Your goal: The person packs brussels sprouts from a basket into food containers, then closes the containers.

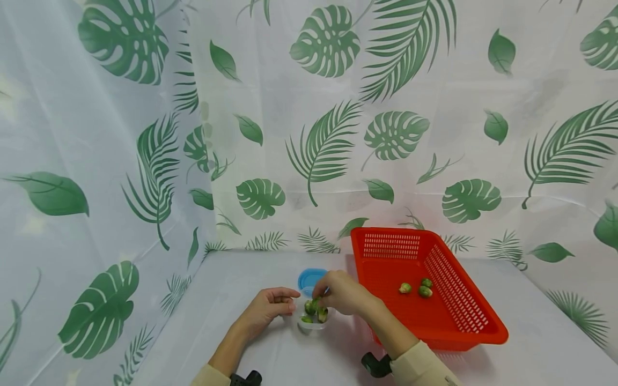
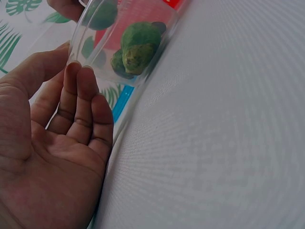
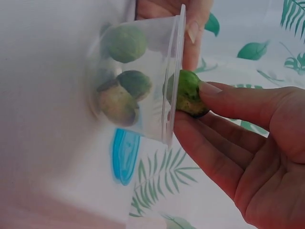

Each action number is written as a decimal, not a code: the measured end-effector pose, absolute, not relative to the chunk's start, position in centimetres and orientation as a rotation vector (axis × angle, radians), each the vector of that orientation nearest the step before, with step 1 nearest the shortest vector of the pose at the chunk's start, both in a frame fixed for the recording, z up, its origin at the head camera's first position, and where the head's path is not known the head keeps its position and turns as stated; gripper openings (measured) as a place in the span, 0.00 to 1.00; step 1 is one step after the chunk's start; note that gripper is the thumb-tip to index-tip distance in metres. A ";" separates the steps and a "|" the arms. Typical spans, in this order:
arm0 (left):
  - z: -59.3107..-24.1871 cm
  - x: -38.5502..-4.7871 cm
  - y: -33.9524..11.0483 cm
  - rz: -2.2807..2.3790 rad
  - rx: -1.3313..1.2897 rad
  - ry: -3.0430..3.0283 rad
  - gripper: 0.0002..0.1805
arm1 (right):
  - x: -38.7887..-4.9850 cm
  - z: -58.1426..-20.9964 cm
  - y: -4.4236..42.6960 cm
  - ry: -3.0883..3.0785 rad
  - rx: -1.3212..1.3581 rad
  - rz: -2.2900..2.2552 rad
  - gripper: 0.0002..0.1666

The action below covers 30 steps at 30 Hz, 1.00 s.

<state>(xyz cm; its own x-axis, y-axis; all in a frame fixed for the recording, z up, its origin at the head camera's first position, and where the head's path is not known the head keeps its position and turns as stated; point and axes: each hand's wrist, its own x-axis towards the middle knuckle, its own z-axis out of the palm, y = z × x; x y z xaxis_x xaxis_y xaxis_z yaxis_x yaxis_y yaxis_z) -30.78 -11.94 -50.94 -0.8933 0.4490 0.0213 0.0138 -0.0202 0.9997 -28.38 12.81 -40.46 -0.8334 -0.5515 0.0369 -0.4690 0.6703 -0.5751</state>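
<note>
A small clear plastic container point(image 1: 314, 326) stands on the table with several Brussels sprouts inside. Over its mouth, my right hand point(image 1: 344, 292) pinches one green Brussels sprout point(image 3: 190, 95) between thumb and fingers, partly below the rim in the right wrist view. My left hand point(image 1: 265, 312) is at the container's left side, its fingers point(image 2: 83, 102) loosely bent and the tips by the wall. Whether they touch it cannot be told for certain. Through the clear wall, sprouts point(image 2: 139, 47) show in the left wrist view.
A blue lid point(image 1: 309, 280) lies just behind the container. To the right stands a large red perforated basket point(image 1: 396, 321) holding three Brussels sprouts point(image 1: 425, 291). Leaf-patterned curtains point(image 1: 328, 161) hang at the back and left of the white table point(image 1: 212, 289).
</note>
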 end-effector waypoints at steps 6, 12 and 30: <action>-50.9 -30.7 -12.0 1.978 0.496 1.951 0.22 | -28.4 -40.7 12.8 2.739 -0.850 -0.842 0.08; -50.9 -30.7 -11.9 1.975 0.502 1.956 0.21 | -28.3 -40.7 12.8 2.720 -0.886 -0.825 0.08; -51.3 -31.1 -12.0 1.996 0.512 1.933 0.22 | -28.1 -40.8 12.5 2.701 -0.843 -0.815 0.06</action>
<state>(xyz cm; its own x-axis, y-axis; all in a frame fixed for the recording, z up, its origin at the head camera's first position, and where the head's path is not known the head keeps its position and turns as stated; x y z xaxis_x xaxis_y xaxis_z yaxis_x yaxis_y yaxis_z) -31.06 -12.01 -51.34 -0.8864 0.4614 0.0367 0.0217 -0.0377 0.9991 -28.09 12.48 -40.81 -0.8184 -0.5742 -0.0228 -0.4657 0.6861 -0.5589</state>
